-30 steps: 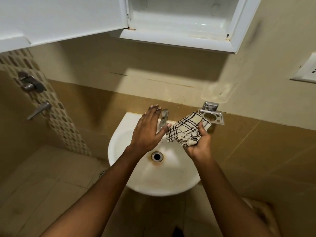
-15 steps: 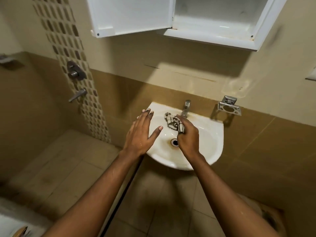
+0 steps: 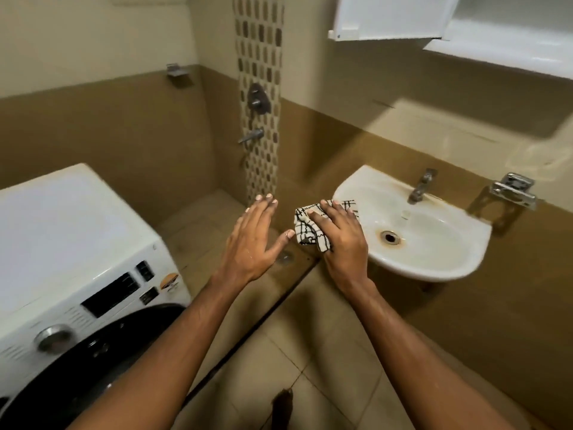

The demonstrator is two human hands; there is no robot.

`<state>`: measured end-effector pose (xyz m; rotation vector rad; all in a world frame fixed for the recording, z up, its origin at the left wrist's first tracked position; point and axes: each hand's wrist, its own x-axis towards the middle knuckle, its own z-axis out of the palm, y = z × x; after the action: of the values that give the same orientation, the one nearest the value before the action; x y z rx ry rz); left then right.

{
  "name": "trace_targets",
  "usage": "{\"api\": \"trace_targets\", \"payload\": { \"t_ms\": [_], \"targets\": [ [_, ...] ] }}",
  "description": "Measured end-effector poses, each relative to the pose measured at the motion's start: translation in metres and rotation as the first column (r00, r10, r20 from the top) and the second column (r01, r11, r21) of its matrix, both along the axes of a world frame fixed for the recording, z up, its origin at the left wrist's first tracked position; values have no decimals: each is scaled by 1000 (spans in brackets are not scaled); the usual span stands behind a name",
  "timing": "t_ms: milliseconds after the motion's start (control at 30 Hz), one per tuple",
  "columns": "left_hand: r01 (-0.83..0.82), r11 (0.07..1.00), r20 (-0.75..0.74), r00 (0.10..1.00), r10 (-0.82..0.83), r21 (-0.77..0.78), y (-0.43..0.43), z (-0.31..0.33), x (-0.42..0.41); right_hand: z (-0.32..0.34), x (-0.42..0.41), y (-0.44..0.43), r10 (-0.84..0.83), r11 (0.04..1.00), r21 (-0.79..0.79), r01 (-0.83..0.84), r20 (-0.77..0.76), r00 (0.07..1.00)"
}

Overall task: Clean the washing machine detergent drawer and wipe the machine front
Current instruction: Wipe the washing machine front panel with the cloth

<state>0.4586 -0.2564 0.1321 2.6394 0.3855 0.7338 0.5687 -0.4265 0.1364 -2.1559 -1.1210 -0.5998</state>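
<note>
A white front-loading washing machine stands at the lower left, with a dark control panel, a silver dial and a dark round door. The detergent drawer is not clearly visible. My right hand grips a bunched white cloth with black checks just left of the washbasin rim. My left hand hovers flat with fingers spread and holds nothing, between the machine and the basin.
A white washbasin with a metal tap hangs on the right wall. A chrome holder sits beside it. An open white cabinet hangs above. Shower fittings are on the far wall. Tiled floor lies below.
The view has swung left, bringing the washing machine into sight. Both hands have left the basin and moved left; the right hand still holds the cloth.
</note>
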Motion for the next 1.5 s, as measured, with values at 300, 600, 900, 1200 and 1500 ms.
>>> {"api": "trace_targets", "payload": {
  "t_ms": [300,600,900,1200,1500],
  "targets": [
    [-303,951,-2,953,304,69,77,3,-173,9,-124,111,307,948,63,-310,55,950],
    [-493,862,-49,864,501,113,170,-10,-356,-2,-275,236,516,857,9,-516,-37,856],
    [-568,820,-131,810,572,68,245,-58,-522,-35,-417,335,616,754,-125,-644,-203,761],
    [-664,748,-207,729,652,17,290,-130,-600,-107,-461,428,560,698,-346,-627,-283,779],
    [-775,620,-118,632,766,-121,291,-156,-641,-144,-550,482,383,566,-648,-509,-341,859]
  ]
}}
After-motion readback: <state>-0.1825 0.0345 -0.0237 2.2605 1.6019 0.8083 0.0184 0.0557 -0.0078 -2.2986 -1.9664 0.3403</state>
